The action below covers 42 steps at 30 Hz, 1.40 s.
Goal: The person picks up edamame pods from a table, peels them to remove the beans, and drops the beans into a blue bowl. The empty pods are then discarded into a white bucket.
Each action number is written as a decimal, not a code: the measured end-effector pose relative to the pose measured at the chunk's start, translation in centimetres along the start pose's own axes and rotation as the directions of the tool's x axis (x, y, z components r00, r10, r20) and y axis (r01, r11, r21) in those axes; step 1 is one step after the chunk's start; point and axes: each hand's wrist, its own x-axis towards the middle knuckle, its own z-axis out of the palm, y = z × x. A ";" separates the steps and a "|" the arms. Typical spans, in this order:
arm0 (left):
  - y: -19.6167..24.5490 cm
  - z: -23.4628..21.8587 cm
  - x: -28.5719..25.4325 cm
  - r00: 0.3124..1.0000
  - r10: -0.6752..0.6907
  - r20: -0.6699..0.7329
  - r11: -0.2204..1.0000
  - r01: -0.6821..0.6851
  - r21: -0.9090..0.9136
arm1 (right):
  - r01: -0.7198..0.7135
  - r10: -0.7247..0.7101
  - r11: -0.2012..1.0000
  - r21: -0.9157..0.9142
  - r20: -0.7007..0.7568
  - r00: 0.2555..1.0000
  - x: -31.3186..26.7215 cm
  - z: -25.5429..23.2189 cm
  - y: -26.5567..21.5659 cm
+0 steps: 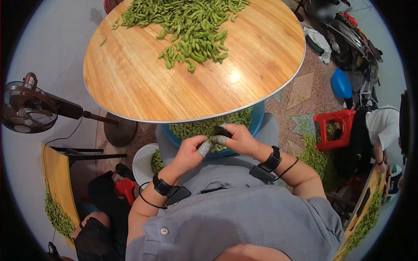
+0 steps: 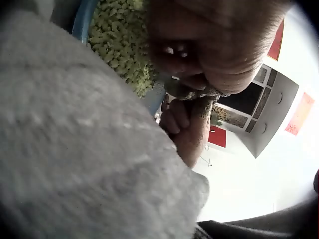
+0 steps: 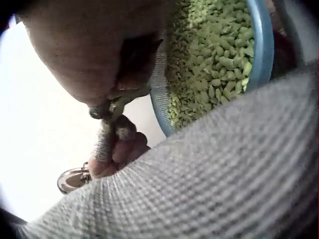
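**Pod pinched at the basket's near side, where a bean could stray**

The left hand (image 1: 188,155) and right hand (image 1: 242,139) meet at one green soybean pod (image 3: 132,94), clamped between their fingertips above the near side of the blue basket (image 3: 262,45). Both thumbs carry grey wrapping; how hard each presses, I cannot tell. Shelled beans (image 3: 219,67) lie in the basket below.

The likeliest slip, I judge, is a bean squirting sideways: the grip is so close to the rim that it could land on the grey shirt (image 1: 244,204) or the floor (image 1: 300,89). A bulky wrap could also dull the touch, so the pod might twist free or the bean be crushed. Knees against the basket could tip it if they shift. The looped cable (image 1: 148,202) at the left wrist could snag on a button, and the round table (image 1: 143,91) overhangs the basket's far side, leaving little room for raised knuckles.
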 end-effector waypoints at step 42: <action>6.8 -1.3 1.4 0.933 0.218 -0.287 0.972 -0.180 0.154 | -0.280 0.288 0.958 0.070 -0.184 0.940 7.5 -8.5 -3.8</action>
